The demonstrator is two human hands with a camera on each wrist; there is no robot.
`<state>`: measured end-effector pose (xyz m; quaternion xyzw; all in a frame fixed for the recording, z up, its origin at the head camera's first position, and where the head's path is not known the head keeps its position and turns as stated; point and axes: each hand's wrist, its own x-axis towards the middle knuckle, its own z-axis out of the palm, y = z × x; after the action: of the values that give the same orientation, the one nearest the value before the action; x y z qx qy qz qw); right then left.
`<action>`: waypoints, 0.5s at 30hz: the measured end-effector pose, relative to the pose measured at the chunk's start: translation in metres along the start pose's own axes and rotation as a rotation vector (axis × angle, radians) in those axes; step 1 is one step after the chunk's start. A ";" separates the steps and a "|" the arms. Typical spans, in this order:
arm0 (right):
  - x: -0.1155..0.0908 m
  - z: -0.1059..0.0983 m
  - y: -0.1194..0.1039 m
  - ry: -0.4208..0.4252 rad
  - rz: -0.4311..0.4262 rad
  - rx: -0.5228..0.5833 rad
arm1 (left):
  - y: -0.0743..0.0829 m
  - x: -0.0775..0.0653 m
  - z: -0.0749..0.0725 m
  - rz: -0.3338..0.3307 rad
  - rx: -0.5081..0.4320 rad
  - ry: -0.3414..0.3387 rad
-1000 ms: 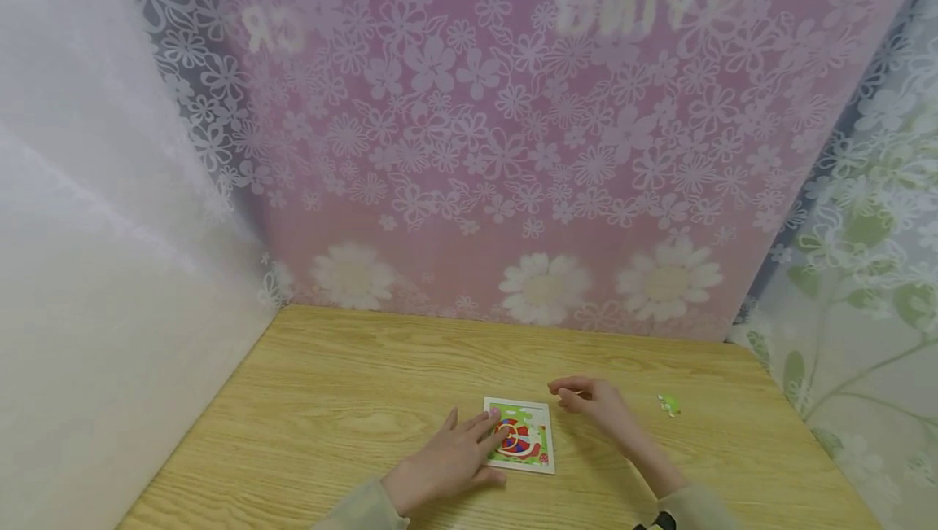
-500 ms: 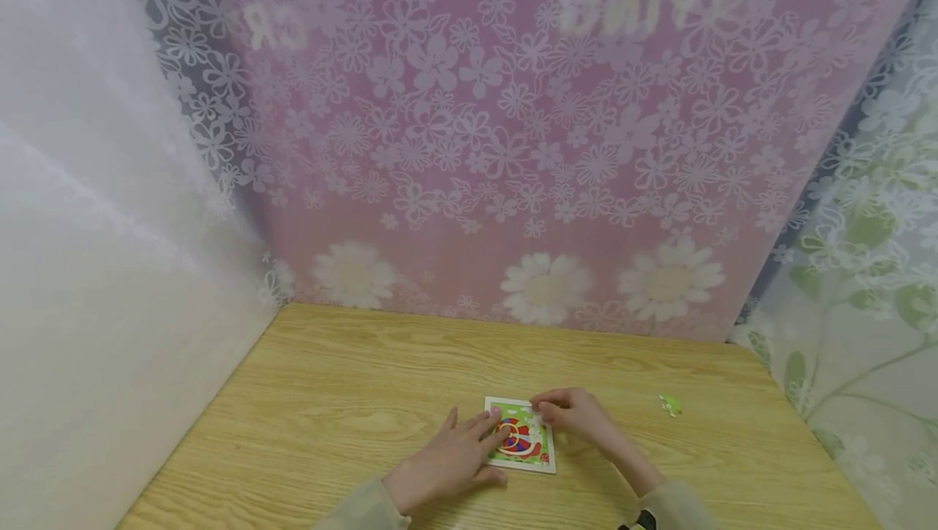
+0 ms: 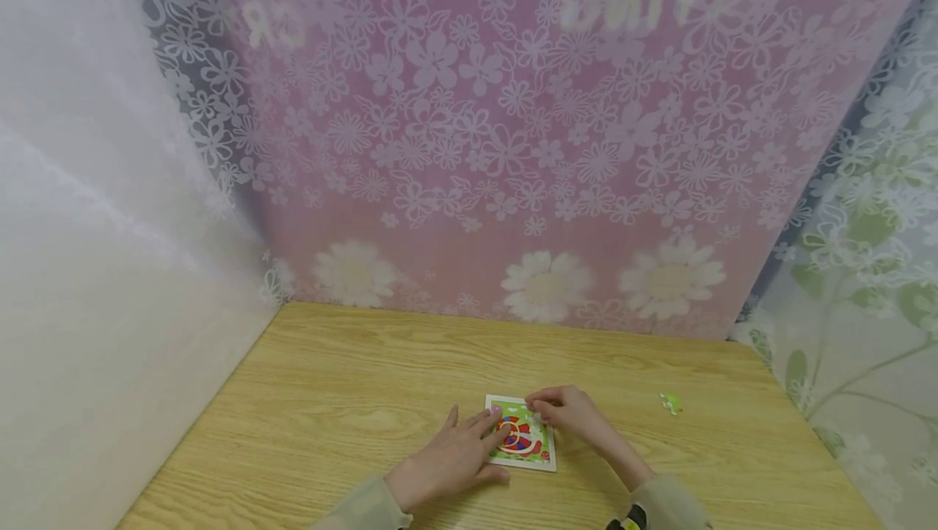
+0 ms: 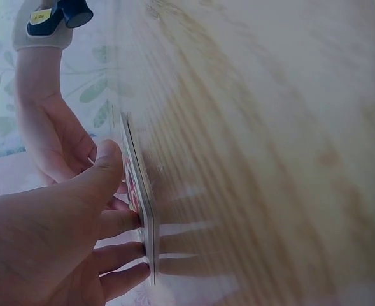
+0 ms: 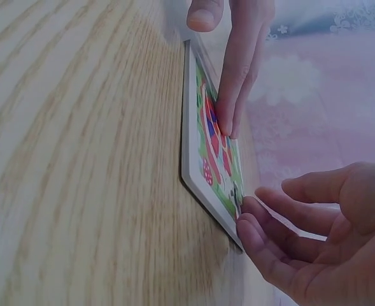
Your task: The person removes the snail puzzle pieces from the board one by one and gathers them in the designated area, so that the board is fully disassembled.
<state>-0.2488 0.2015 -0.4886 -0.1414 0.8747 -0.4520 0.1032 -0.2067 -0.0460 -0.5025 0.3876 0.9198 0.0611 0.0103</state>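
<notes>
A square jigsaw puzzle board (image 3: 522, 466) with a white frame lies on the table, its picture showing a red and blue snail shell on green. My left hand (image 3: 453, 458) rests on its left side, fingers spread and straight over the picture. At the far right corner, my right hand (image 3: 577, 416) pinches a small puzzle piece (image 5: 237, 196) between thumb and fingertips, right at the frame. Those fingers hide most of the piece. One loose green and white puzzle piece (image 3: 670, 404) lies on the table to the right of my right hand.
The wood-grain table (image 3: 352, 383) runs back to a pink flowered curtain (image 3: 454, 147). A pale wall covering (image 3: 110, 229) borders it on the left, a leaf-patterned one (image 3: 872, 310) on the right. A dark band (image 3: 627, 520) sits on the right wrist.
My right hand has moved left from beside the board onto its far right corner, then shifted slightly further left. The left hand and the loose piece have stayed in place.
</notes>
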 end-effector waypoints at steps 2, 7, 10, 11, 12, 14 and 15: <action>0.001 0.001 0.000 0.002 0.005 -0.001 | 0.000 0.001 0.001 0.001 0.008 0.000; 0.005 0.005 0.000 0.016 0.022 -0.037 | -0.001 0.002 0.003 -0.005 0.018 0.000; 0.007 0.007 -0.001 0.018 0.013 -0.070 | -0.001 0.003 0.003 -0.010 0.018 0.004; 0.007 0.007 -0.001 0.016 0.010 -0.075 | -0.001 0.004 0.003 -0.011 0.018 0.007; 0.008 0.007 -0.002 0.016 0.007 -0.081 | 0.000 0.004 0.003 -0.011 0.018 0.012; 0.008 0.008 -0.002 0.015 0.010 -0.082 | 0.000 0.005 0.002 -0.009 0.020 0.024; 0.008 0.008 -0.002 0.014 0.013 -0.086 | 0.001 0.005 0.002 -0.010 0.018 0.027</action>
<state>-0.2540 0.1914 -0.4919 -0.1366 0.8949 -0.4144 0.0938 -0.2094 -0.0413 -0.5046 0.3822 0.9222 0.0582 -0.0054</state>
